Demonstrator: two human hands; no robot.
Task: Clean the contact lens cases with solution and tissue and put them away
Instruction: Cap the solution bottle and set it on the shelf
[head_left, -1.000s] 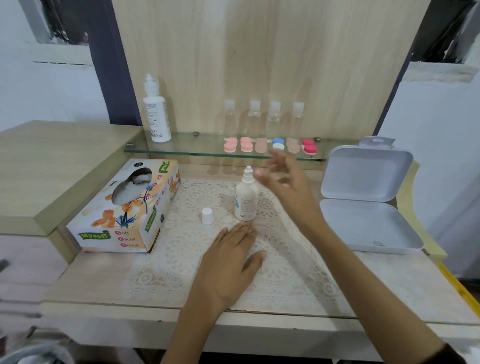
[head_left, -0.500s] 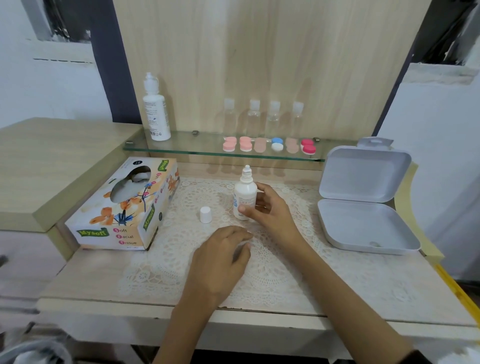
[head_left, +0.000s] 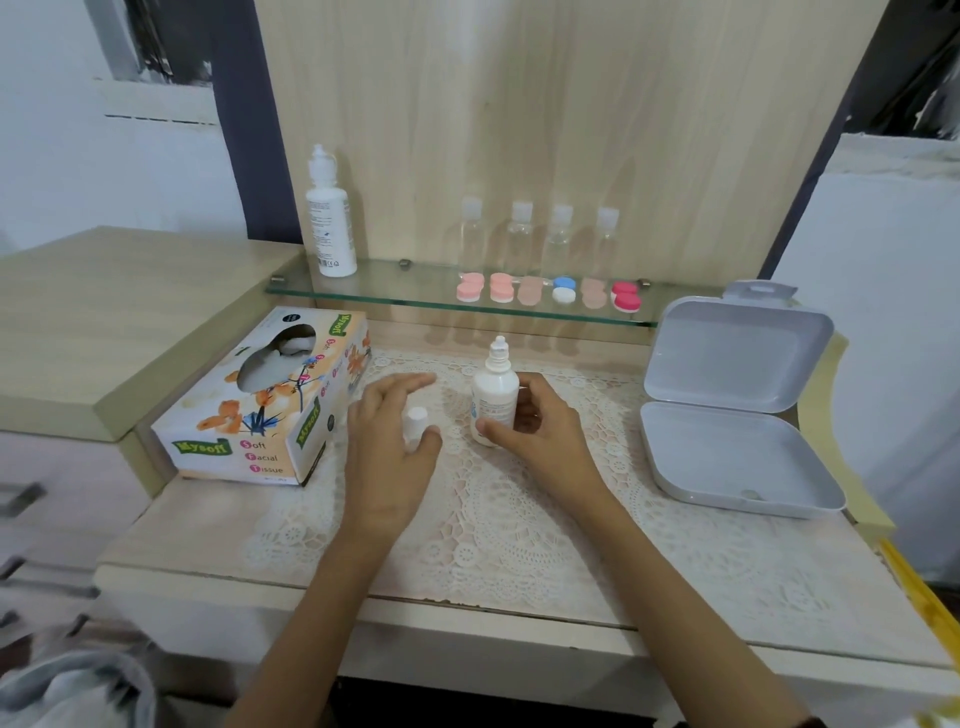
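Note:
A small white solution bottle (head_left: 494, 396), uncapped, stands upright on the lace mat. My right hand (head_left: 535, 428) grips it, fingers and thumb curled round its lower body. Its white cap (head_left: 416, 420) stands on the mat to the left, and my left hand (head_left: 393, 441) reaches around it, thumb at the cap's right side and fingers stretched behind it. Several contact lens cases (head_left: 549, 292), pink, tan, blue-and-white and red, lie in a row on the glass shelf (head_left: 395, 295). A floral tissue box (head_left: 265, 402) sits at the left.
An open grey plastic box (head_left: 732, 410) lies at the right, lid raised. A tall white bottle (head_left: 330, 218) and several small clear bottles (head_left: 540, 239) stand on the shelf. A lower wooden counter (head_left: 104, 312) adjoins the left side.
My right hand came down from near the shelf and took hold of the small bottle. My left hand slid forward and left from the mat to the cap.

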